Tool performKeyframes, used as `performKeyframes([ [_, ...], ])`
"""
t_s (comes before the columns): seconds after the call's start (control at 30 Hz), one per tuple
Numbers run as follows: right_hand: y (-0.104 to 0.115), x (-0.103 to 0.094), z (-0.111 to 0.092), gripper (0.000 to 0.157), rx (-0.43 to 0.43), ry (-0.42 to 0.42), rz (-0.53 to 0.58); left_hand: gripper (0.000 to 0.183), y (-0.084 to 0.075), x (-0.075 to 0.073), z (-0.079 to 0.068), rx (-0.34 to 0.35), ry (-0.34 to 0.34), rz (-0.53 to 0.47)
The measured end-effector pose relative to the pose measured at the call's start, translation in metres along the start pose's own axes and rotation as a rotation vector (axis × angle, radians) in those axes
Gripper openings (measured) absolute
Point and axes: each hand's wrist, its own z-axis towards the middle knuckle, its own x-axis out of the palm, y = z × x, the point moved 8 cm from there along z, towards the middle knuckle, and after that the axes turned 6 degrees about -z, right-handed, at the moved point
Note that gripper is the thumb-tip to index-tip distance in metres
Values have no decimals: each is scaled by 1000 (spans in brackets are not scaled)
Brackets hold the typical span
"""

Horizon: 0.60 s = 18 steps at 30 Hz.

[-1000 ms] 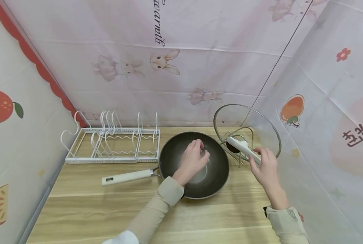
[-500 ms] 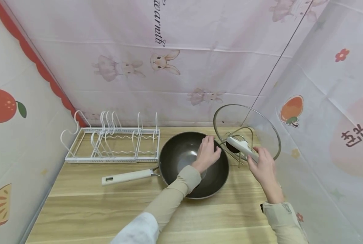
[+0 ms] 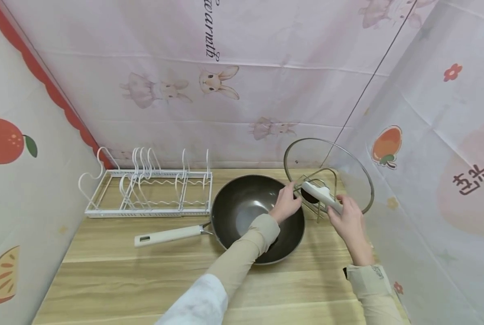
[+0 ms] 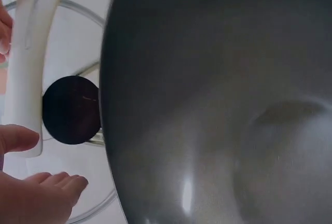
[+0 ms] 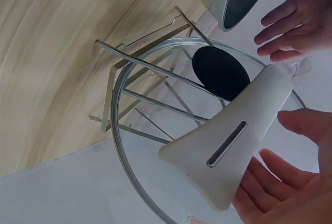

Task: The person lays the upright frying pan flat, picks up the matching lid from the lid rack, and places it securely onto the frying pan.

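A glass lid [image 3: 371, 180] with a metal rim stands tilted in a wire lid rack [image 3: 335, 178] at the back right. Its long white handle [image 5: 228, 138] sits on a round black base [image 5: 220, 72]. My right hand [image 3: 349, 225] is at the handle's right end, thumb and fingers spread on either side of it. Reaching over the dark wok [image 3: 234, 212], my left hand [image 3: 286, 205] is close to the handle's other end. Its fingers look straight, with the thumb apart, in the right wrist view; whether the thumb touches the handle I cannot tell.
The wok's pale handle [image 3: 169, 235] points left over the wooden table [image 3: 124, 280]. Behind it stands a white wire dish rack [image 3: 148, 212]. Printed cloth walls [image 3: 169, 135] enclose the back and both sides.
My left hand has moved right and slightly up, from over the wok's middle to its right rim near the lid handle. The right hand has shifted slightly left; the lid stays in the rack.
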Motion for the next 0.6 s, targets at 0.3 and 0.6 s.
performKeyframes([
  [0.3,-10,21,3,39,109,122,-55,54,12,12,11,-77,-15,-79],
  [0.6,-14,33,12,45,180,230,-152,48,14,17,13,-95,-57,-175],
])
